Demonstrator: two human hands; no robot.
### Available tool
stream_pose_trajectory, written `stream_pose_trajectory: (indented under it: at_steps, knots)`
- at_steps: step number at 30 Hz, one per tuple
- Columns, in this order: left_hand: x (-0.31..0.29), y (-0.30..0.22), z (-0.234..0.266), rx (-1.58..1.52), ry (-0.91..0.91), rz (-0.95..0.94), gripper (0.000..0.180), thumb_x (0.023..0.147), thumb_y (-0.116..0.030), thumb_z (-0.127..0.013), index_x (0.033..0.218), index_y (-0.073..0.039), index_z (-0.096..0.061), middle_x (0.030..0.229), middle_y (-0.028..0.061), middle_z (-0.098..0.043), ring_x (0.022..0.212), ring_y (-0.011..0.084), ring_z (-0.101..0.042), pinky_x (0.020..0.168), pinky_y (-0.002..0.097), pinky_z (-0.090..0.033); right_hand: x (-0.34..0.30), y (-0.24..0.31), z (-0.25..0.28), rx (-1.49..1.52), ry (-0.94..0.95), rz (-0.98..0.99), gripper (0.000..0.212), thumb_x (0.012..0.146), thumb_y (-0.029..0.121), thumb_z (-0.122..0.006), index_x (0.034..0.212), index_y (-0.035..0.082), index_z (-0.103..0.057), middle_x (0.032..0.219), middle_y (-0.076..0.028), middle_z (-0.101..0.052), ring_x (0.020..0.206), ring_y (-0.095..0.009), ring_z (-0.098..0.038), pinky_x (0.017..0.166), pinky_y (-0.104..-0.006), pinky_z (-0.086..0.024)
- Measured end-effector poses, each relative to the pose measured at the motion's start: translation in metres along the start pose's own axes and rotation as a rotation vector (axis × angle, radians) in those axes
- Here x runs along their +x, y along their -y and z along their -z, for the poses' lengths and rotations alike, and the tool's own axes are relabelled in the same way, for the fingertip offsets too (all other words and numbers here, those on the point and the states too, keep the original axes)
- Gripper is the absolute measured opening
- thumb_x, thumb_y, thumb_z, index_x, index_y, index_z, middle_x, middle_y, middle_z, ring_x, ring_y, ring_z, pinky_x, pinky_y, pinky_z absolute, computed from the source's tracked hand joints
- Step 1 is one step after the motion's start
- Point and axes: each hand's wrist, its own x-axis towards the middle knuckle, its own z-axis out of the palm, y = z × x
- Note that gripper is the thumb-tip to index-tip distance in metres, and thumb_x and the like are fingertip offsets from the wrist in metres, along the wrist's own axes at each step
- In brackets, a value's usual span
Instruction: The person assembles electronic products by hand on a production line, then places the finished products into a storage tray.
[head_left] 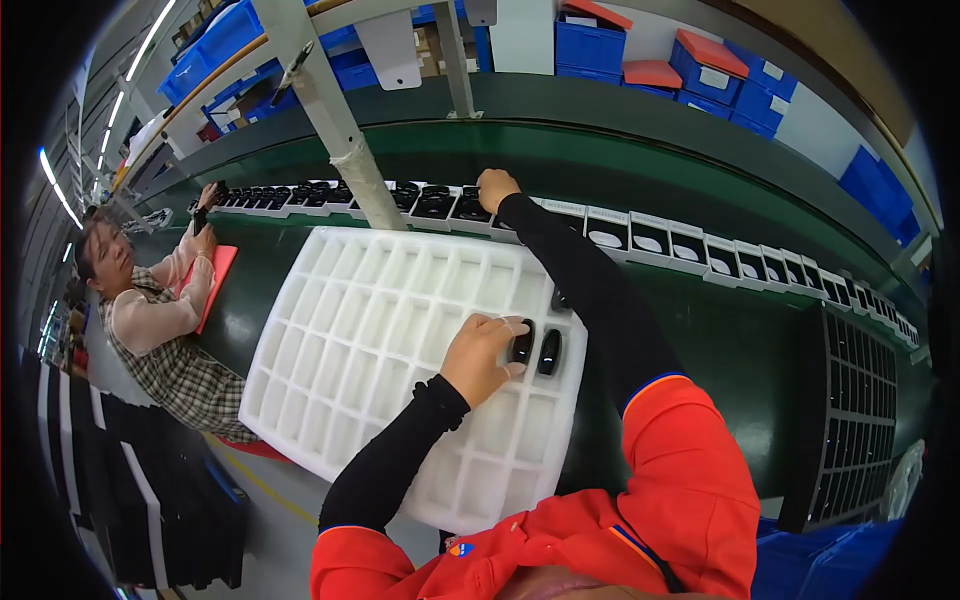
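A white foam tray [345,330] with rows of rectangular pockets lies in front of me, most of its visible pockets bare. My left hand [482,358] is closed on a glossy black oval device [523,343] in a right-side pocket, fingertips at its top and thumb near its bottom. A second black oval device [549,352] sits in the neighbouring pocket. Part of another dark piece shows beside my right sleeve. Beyond the tray, my right hand [496,188] reaches to the row of small white boxes [648,238], fingers curled over one; what they hold is hidden.
Boxes on the left hold black items [435,203]; several on the right show white pieces inside. A metal post [362,180] rises behind the tray. A black compartment tray [850,420] stands at right. At left, a co-worker [165,300] reaches to the same row, beside a red sheet [218,285].
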Motion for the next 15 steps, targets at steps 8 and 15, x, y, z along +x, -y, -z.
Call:
stream_pose_trajectory:
  at_steps: [8,15]
  knots:
    - [0.013,0.018,0.037,-1.237,-0.198,0.376,0.048,0.088,-0.010,-0.050,0.133,-0.002,-0.035,0.117,0.0156,-0.053,0.092,0.0265,-0.061,0.080,0.0334,-0.050,-0.049,0.033,0.069,0.769,0.404,0.294,0.028,0.084,0.026,-0.061,0.099,0.003,-0.062,0.092,-0.009,-0.062,0.077,-0.017,-0.060,0.068,-0.0290,-0.050]
    - [0.060,-0.011,0.020,-1.025,-0.193,0.219,0.055,0.081,-0.002,-0.060,0.128,0.000,-0.031,0.108,0.0248,-0.057,0.092,0.0274,-0.061,0.079,0.0341,-0.052,-0.130,0.006,0.132,0.726,0.386,0.310,0.026,0.083,0.027,-0.058,0.079,0.001,-0.061,0.060,-0.003,-0.056,0.055,-0.010,-0.052,0.050,-0.0274,-0.043]
